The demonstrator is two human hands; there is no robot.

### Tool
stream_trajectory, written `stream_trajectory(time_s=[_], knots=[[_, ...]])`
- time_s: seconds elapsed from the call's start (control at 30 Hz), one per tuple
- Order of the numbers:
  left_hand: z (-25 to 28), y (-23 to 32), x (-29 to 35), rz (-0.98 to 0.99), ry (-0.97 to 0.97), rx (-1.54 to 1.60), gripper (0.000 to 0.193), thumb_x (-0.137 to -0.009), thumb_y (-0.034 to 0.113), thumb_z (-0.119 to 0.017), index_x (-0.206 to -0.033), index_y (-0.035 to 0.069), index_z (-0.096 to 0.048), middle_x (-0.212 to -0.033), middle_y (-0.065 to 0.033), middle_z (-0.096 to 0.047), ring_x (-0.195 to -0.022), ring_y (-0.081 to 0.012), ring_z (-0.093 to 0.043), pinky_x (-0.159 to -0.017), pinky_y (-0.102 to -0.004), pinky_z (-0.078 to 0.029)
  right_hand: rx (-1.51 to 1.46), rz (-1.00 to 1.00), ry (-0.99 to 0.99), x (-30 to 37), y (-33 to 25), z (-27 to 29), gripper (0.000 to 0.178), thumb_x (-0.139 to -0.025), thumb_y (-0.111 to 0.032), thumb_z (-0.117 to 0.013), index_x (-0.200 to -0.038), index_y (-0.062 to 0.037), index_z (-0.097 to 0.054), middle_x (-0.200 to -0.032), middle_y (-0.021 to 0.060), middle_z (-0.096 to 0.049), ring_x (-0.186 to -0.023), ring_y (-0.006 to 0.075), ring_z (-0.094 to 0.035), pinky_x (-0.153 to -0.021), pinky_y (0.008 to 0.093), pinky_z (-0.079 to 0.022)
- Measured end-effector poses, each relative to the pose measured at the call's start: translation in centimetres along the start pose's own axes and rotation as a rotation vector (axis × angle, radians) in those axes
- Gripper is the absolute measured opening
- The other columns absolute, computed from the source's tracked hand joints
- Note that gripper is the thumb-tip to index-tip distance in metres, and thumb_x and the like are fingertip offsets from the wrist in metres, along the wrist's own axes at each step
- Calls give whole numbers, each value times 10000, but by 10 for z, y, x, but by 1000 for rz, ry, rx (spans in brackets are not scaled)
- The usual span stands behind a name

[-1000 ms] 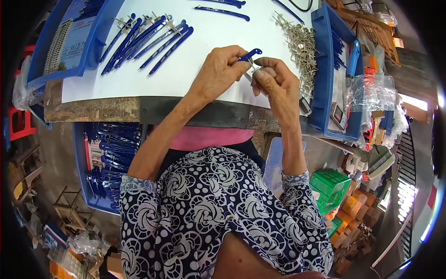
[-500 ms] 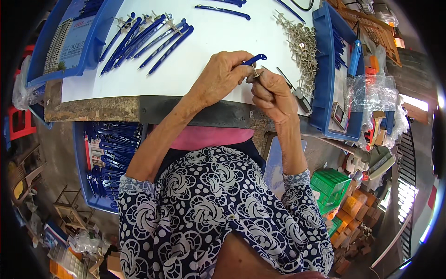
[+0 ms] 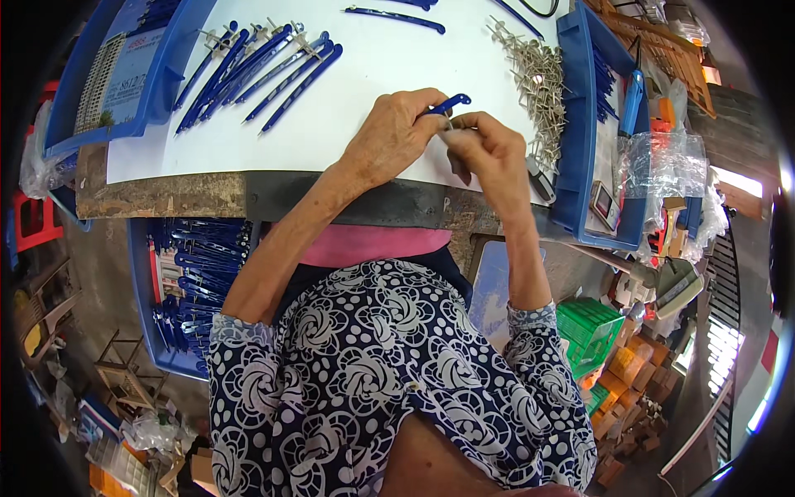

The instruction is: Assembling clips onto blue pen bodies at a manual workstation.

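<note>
Holds a blue stick (image 3: pixel 451 104) near the upper centre of the frame, clamped between the thumb and forefinger of the left hand (image 3: pixel 385 137). Runs lengthwise out of that grip toward the right of the frame, tilting up a little, with the rounded end foremost and free of any finger. Vanishes at the other end behind the left hand, so cannot be followed there. Lies closest to the left hand, being gripped by it, and just above the fingertips of the right hand (image 3: pixel 493 153), near enough to leave only a narrow gap below the rounded end.

Shows a small metal piece (image 3: pixel 448 125) under the blue stick, just between the two sets of fingertips. Reaches in from the right with thumb and forefinger of the right hand drawn close together beside that piece; blurs at the tips, so cannot tell whether clamped on it or only touching.

Spreads a slanting row of blue sticks (image 3: pixel 248 73) across the upper left of the frame, well apart from both hands. Piles a heap of metal pins (image 3: pixel 538 91) at the upper right, nearer to the right hand, beside a blue tray (image 3: pixel 573 149).
</note>
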State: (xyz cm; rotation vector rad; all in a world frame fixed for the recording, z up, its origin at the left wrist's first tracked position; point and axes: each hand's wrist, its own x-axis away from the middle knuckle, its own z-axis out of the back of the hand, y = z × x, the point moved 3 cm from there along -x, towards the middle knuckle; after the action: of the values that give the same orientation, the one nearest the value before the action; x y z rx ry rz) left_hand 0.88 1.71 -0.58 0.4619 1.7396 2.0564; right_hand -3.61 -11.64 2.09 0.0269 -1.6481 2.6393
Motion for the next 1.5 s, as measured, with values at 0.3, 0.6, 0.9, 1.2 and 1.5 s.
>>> stream_trajectory(time_s=[0.3,0.6,0.9,1.2,1.5], knots=[[-6,4,-2,17,-54,91,158,-837,78,-493,-947,-22,-545,-641,-12,-513,-610,-64,-471,-566,-204,-402,-866,-323,-242,5,22,-4,314,-885,-266,-490,-738,11,-512,-475,7,-380,-365,47,-266,-333,172,-228],[-4,8,-1,49,2,259,149,-801,88,-533,-918,-3,-517,-571,-57,-545,-511,-87,-492,-447,-224,-383,327,341,238,6,1,-1,96,-818,-97,-573,-826,-1,-572,-518,-5,-471,-429,72,-420,-377,223,-297],[-3,-2,0,128,-132,581,127,-846,78,-502,-937,-10,-490,-604,-44,-516,-452,-47,-405,-366,-179,-290,-385,-225,-66,2,5,1,167,-826,-119,-579,-919,19,-593,-596,-8,-513,-476,29,-415,-399,172,-289],[4,14,6,108,-231,792,294,-887,187,-478,-1094,-21,-467,-762,-122,-604,-535,-90,-522,-477,-207,-456,70,29,227,-1,-4,19,157,-824,-128,-580,-883,11,-620,-540,-31,-461,-493,40,-397,-437,185,-292],[24,60,-9,-225,-129,305,410,-908,331,-419,-1189,38,-478,-748,-45,-643,-495,-7,-317,-453,-155,-234,337,409,-147,11,-33,0,71,-781,-33,-572,-822,21,-591,-611,123,-543,-493,162,-538,-464,276,-399]])
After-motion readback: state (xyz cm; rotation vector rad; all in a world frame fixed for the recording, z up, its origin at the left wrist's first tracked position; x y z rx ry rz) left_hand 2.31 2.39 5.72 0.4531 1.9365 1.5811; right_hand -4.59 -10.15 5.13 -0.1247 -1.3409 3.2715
